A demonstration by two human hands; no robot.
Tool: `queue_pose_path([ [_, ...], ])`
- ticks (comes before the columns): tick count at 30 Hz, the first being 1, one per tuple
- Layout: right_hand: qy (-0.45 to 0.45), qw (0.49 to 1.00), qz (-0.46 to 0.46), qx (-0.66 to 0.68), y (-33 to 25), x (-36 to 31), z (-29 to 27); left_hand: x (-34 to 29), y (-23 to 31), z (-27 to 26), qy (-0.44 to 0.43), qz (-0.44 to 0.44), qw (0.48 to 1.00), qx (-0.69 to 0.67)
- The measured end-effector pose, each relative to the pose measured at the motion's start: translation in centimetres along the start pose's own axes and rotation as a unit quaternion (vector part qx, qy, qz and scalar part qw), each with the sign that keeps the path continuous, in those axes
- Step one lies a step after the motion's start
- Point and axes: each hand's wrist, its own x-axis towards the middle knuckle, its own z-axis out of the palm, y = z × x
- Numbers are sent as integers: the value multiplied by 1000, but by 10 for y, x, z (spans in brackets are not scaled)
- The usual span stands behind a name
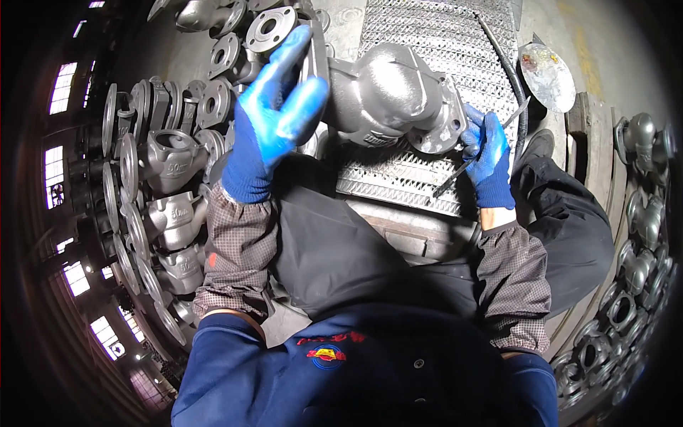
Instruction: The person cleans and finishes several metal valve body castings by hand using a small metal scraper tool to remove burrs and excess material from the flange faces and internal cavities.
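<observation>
A grey cast metal valve body (398, 89) with flanged ends lies on a ribbed metal grating in front of me. My left hand (277, 110), in a blue coated glove, is at its left flange (318, 67). The fingers and thumb there are stretched and spread; whether they press on the flange I cannot tell. At the lower right flange (445, 124) is my right hand (488, 146), also gloved in blue. Its fingers are closed around a thin, dark metal file-like rod (461, 172), which slants from lower left to upper right past the hand.
The ribbed grating (441, 35) bears the casting. A black hose (509, 67) runs down its right side, beside a round, stained white lid (548, 78). Flanged castings (174, 164) crowd the left; more castings (640, 220) line the right. My bent legs (341, 249) are below.
</observation>
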Motion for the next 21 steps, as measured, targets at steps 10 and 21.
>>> queue_pose_path([
  [10, 62, 973, -30, -222, 25, -16, 17, -1, -32, 7, 38, 71, 995, 66],
  [21, 31, 982, -10, -187, 8, -35, 15, -6, -5, -7, 79, -164, 983, -28],
])
